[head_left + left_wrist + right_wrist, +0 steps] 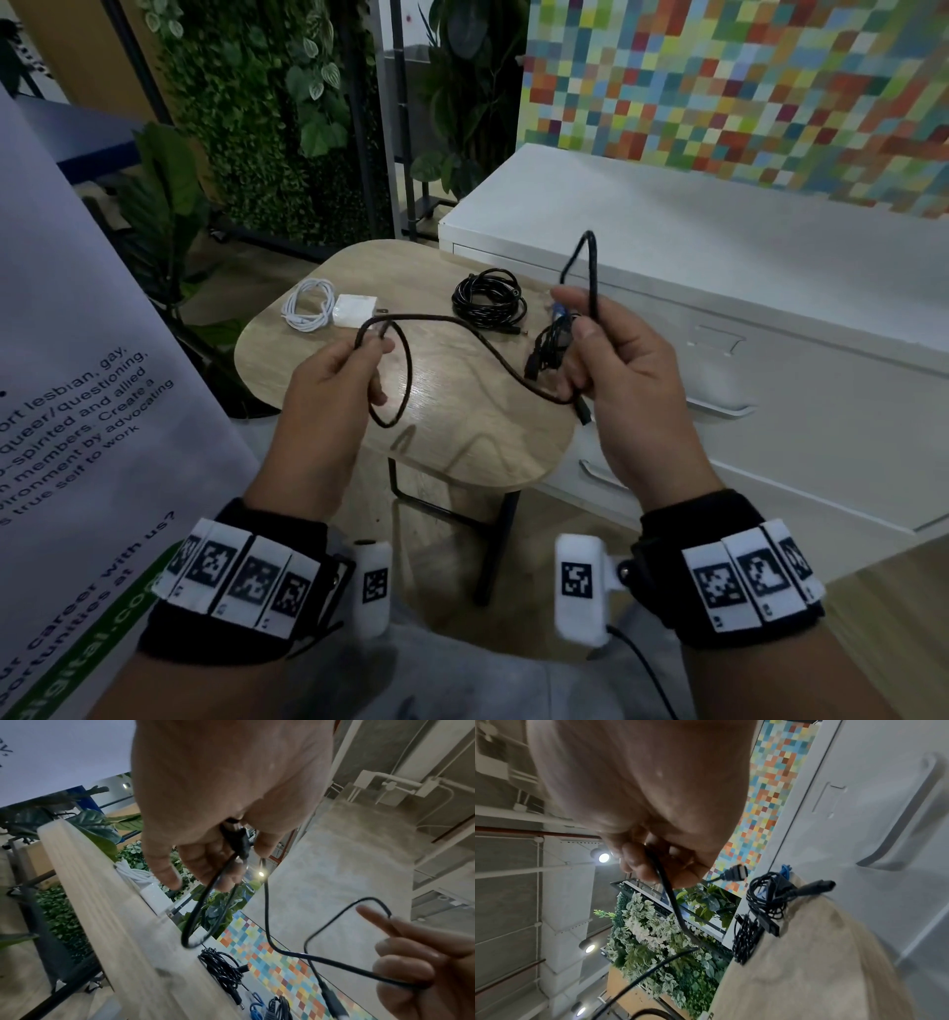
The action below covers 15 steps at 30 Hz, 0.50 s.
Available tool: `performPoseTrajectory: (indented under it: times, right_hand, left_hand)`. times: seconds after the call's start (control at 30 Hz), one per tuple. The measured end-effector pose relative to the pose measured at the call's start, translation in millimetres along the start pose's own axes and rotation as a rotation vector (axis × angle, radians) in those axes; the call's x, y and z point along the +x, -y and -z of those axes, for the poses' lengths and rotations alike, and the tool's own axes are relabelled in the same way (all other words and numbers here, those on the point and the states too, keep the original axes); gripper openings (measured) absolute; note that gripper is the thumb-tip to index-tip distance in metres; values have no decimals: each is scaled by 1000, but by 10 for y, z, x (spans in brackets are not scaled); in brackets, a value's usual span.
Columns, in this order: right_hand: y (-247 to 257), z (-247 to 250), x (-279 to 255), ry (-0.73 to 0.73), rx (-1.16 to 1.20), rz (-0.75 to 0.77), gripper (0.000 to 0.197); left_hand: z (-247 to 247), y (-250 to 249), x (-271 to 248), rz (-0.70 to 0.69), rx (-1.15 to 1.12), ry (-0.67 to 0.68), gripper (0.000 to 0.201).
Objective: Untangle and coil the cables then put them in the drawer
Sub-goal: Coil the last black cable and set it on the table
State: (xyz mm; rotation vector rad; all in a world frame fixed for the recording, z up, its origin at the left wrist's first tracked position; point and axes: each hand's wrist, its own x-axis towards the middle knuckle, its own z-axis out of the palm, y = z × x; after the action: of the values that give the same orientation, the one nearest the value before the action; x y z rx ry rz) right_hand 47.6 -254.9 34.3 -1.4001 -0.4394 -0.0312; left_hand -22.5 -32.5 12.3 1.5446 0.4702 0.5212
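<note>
In the head view, at the centre of the frame, the left hand (336, 380) pinches a small loop of the dark braided cable (462, 334), while the right hand (611, 360) grips the other stretch, a bight arching up above its fingers; the span between sags over the wooden table (462, 442). Behind it lie a white charger with cord (328, 308), a coiled black cable (488, 298) and a tangled bundle (549, 344) just beside the right hand; the white drawer cabinet (770, 360) fills the right of the frame, drawers closed. In the left wrist view, the fingers (205, 866) close on a plug end, a loop hanging below (the right fingertips show at lower right). In the right wrist view, the fingers (639, 866) curl round the cable, a connector (734, 873) dangling beside them. The cable looks light and limp yet springy, likely to kink; I judge it best held near the plug, gathering even loops.
</note>
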Motion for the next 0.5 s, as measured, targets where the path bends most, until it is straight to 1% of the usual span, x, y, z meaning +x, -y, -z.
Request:
performPoseTrajectory:
  times: [0.03, 0.07, 0.1, 0.13, 0.17, 0.23, 0.3, 0.33, 0.37, 0.4, 0.43, 0.47, 0.5]
  right_hand:
    - [41, 13, 3, 6, -23, 22, 32]
    - [89, 19, -1, 22, -50, 44, 33]
    - [139, 19, -14, 48, -77, 61, 34]
    - [189, 5, -31, 81, -102, 72, 35]
    - [227, -21, -50, 112, -126, 82, 35]
    - [293, -99, -85, 166, -151, 119, 36]
    - [337, -185, -112, 215, -141, 166, 36]
    - [357, -220, -124, 237, -132, 185, 35]
    - [376, -245, -135, 250, -125, 203, 34]
    - [395, -256, -144, 247, -116, 216, 32]
    - [408, -249, -152, 225, -107, 221, 29]
    - [418, -230, -154, 192, -96, 212, 27]
    - [412, -192, -148, 157, -85, 194, 26]
  left_hand:
    - [-7, -22, -8, 0, 18, 0, 18]
    - [-18, -42, -19, -2, 37, 8, 30]
    - [-21, -65, -35, -16, 57, 22, 49]
    - [-21, -91, -52, -54, 65, 37, 65]
    - [-27, -145, -85, -110, 70, 41, 75]
    - [-38, -278, -148, -260, 89, 55, 83]
    - [-50, -411, -183, -418, 169, 95, 85]
    - [-56, -472, -186, -484, 223, 131, 82]
    - [-58, -525, -189, -529, 274, 178, 75]
    - [-60, -562, -186, -540, 302, 232, 63]
    - [-65, -595, -189, -511, 293, 287, 46]
    - [-72, -612, -203, -449, 256, 342, 28]
    - [-76, -607, -224, -368, 208, 388, 17]
